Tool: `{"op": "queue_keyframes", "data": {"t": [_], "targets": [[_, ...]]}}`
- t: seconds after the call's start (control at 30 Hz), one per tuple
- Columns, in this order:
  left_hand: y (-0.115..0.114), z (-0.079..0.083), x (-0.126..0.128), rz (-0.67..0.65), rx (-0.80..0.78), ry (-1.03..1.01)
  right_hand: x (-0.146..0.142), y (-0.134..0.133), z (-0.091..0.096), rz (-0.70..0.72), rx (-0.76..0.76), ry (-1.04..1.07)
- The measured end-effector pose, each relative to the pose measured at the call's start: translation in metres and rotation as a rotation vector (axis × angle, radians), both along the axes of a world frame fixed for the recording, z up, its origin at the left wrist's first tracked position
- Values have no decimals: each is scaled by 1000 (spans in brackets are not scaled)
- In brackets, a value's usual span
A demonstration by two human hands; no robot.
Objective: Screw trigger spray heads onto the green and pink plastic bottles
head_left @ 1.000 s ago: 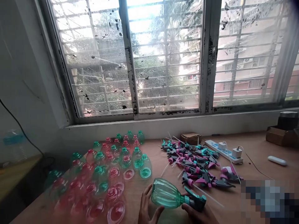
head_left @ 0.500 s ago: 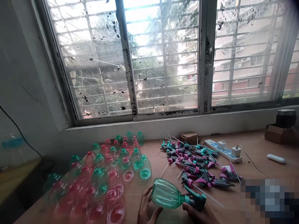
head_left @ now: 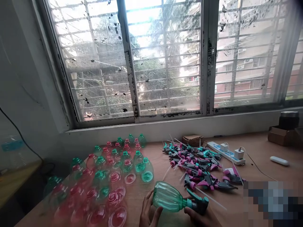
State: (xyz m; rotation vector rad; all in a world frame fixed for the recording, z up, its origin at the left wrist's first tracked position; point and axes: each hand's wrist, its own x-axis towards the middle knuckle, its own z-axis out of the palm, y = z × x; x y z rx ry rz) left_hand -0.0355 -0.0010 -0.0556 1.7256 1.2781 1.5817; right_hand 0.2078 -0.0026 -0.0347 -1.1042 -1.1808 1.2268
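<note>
A green see-through spray bottle [head_left: 167, 197] lies on its side between my hands, its base to the left. My left hand [head_left: 148, 212] is closed around the base end, thumb below and fingers behind. On the bottle's neck sits a dark grey trigger sprayer head [head_left: 200, 205] with a teal trigger and collar. My right hand [head_left: 201, 218] grips this head at the collar from below; part of its fingers is hidden. Just beyond lies a pile of loose trigger sprayers [head_left: 193, 160] in grey, pink and teal, with thin white tubes.
Several open pink bottles [head_left: 115, 178] and green bottles [head_left: 100, 179] stand on the left of the table. At the back right are a white power strip [head_left: 223, 153] with chargers, a small white device [head_left: 279, 160] and a cardboard box [head_left: 281, 135]. A window runs behind.
Almost nothing differs. The bottle and both hands stay in nearly the same place, with the left thumb shifted slightly against the bottle.
</note>
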Motion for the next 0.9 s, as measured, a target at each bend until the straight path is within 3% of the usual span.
{"op": "queue_keyframes", "data": {"t": [0.1, 0.2, 0.43, 0.6, 0.73, 0.9], "targets": [[-1, 0, -1, -5, 48, 57, -4, -2, 3, 47, -2, 58], [-2, -1, -1, -22, 45, 68, -6, -2, 3, 6, 27, 82], [-4, 5, -1, -107, -114, -87, -8, 2, -9, 58, -5, 103], [-5, 12, -5, -142, -59, 70, -10, 5, -13, 47, -64, 233], [-6, 6, 1, -73, -43, 27, -12, -1, -1, 3, -46, 210], [-8, 8, 3, -157, -148, -57, -20, -13, 17, -60, -17, 169]]}}
